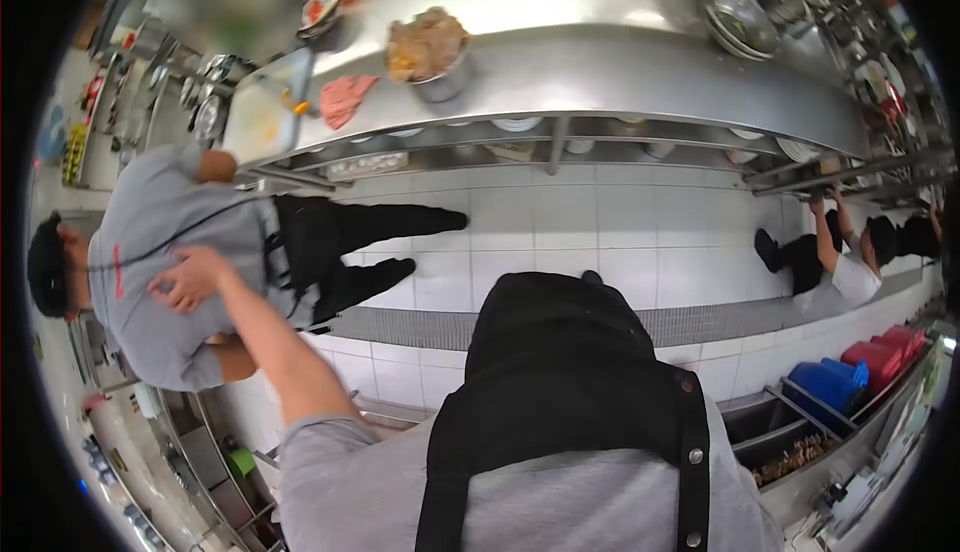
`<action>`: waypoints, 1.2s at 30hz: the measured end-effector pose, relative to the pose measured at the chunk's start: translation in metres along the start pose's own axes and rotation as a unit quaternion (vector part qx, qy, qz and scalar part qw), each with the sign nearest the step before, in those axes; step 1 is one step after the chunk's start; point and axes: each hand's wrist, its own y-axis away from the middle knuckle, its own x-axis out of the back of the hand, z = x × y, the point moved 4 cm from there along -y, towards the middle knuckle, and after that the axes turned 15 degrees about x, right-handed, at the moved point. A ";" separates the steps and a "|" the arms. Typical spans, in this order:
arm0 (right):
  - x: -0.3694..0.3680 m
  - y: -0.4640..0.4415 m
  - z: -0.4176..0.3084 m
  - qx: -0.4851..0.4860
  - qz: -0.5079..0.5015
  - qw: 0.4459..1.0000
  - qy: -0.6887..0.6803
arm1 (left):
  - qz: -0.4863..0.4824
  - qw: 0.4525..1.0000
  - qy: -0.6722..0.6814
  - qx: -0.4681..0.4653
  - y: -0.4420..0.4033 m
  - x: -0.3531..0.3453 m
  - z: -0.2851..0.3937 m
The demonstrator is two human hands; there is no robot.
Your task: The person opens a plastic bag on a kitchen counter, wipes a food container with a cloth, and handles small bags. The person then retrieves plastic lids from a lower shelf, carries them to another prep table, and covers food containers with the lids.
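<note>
My left arm reaches out to the left, and my left hand [190, 280] is at the back of a co-worker's grey shirt [150, 217], seemingly touching it. Its fingers are apart and slightly bent, with nothing in them. The co-worker [180, 252] wears a black cap and black trousers and stands at the counter, facing away from me. My right hand is out of view. Below me show my own black apron [555, 382] and grey sleeve.
A steel counter [600, 72] runs ahead, bearing a pot heaped with food [428, 47], a pink cloth [345, 100], a cutting board [270, 112] and metal bowls [740, 22]. Another person [835, 257] crouches at right. Blue bins [828, 387] stand lower right. White tiles [560, 222] cover the floor.
</note>
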 end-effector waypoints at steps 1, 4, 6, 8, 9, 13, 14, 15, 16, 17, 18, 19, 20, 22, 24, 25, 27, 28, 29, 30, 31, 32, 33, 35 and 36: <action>0.024 -0.049 -0.029 0.086 0.048 0.995 0.006 | 0.011 1.000 -0.019 0.021 -0.015 -0.013 -0.009; 0.101 -0.180 -0.156 0.366 0.209 0.906 0.039 | -0.184 0.978 -0.080 0.057 -0.047 -0.095 -0.052; 0.149 -0.171 -0.296 0.245 0.122 0.947 -0.165 | -0.496 0.863 0.013 0.092 -0.022 -0.140 -0.104; 0.167 -0.171 -0.379 0.280 0.111 0.925 -0.230 | -0.717 0.576 0.248 0.305 0.041 -0.187 -0.179; 0.167 -0.192 -0.391 0.314 0.103 0.924 -0.193 | -0.749 0.465 0.331 0.336 0.103 -0.077 -0.165; 0.108 -0.234 -0.366 0.357 0.017 0.933 -0.045 | -0.908 0.410 0.017 -0.088 0.401 0.022 -0.429; 0.082 -0.251 -0.344 0.335 -0.021 0.942 0.003 | -0.904 0.398 -0.044 -0.151 0.436 0.088 -0.458; 0.051 -0.251 -0.326 0.372 -0.072 0.922 0.078 | -0.895 0.407 -0.049 -0.179 0.455 0.147 -0.478; 0.023 -0.247 -0.300 0.358 -0.128 0.902 0.204 | -0.890 0.419 -0.006 -0.182 0.464 0.189 -0.491; -0.007 -0.248 -0.264 0.411 -0.247 0.812 0.334 | -0.898 0.408 0.042 -0.160 0.471 0.218 -0.512; -0.021 -0.217 -0.257 0.268 -0.345 0.841 0.320 | -0.976 0.216 0.006 -0.005 0.458 0.248 -0.526; -0.031 -0.180 -0.251 0.116 -0.419 0.840 0.325 | -0.975 0.209 -0.072 0.034 0.440 0.253 -0.533; -0.042 -0.169 -0.231 0.102 -0.485 0.812 0.307 | -0.965 0.204 -0.149 0.074 0.419 0.261 -0.535; -0.052 -0.153 -0.215 -0.015 -0.476 0.850 0.227 | -0.807 0.532 -0.255 -0.034 0.338 0.228 -0.480; -0.057 -0.162 -0.212 -0.029 -0.443 0.873 0.204 | -0.686 0.704 -0.182 0.025 0.291 0.199 -0.468; -0.060 -0.170 -0.219 -0.017 -0.425 0.881 0.209 | -0.660 0.730 -0.138 0.113 0.280 0.184 -0.472; -0.069 -0.193 -0.250 0.030 -0.373 0.869 0.323 | -0.671 0.650 -0.066 0.351 0.289 0.148 -0.489; -0.082 -0.233 -0.244 0.091 -0.353 0.853 0.373 | -0.697 0.524 -0.041 0.488 0.303 0.140 -0.499; -0.104 -0.270 -0.247 0.152 -0.325 0.835 0.418 | -0.691 0.450 -0.024 0.566 0.309 0.155 -0.480; -0.116 -0.263 -0.264 0.140 -0.335 0.849 0.383 | -0.739 0.384 -0.003 0.553 0.322 0.160 -0.478; -0.128 -0.255 -0.304 0.133 -0.341 0.864 0.346 | -0.763 0.349 -0.023 0.544 0.338 0.165 -0.476; -0.139 -0.242 -0.332 0.121 -0.348 0.875 0.312 | -0.819 0.334 -0.069 0.461 0.355 0.166 -0.488; -0.161 -0.213 -0.359 0.095 -0.361 0.899 0.228 | -0.865 0.310 -0.130 0.372 0.364 0.172 -0.492; -0.216 -0.149 -0.420 0.058 -0.410 0.896 0.164 | -0.915 0.359 -0.125 0.133 0.385 0.159 -0.525; -0.242 -0.126 -0.435 0.041 -0.456 0.872 0.174 | -0.898 0.328 -0.166 0.243 0.362 0.161 -0.518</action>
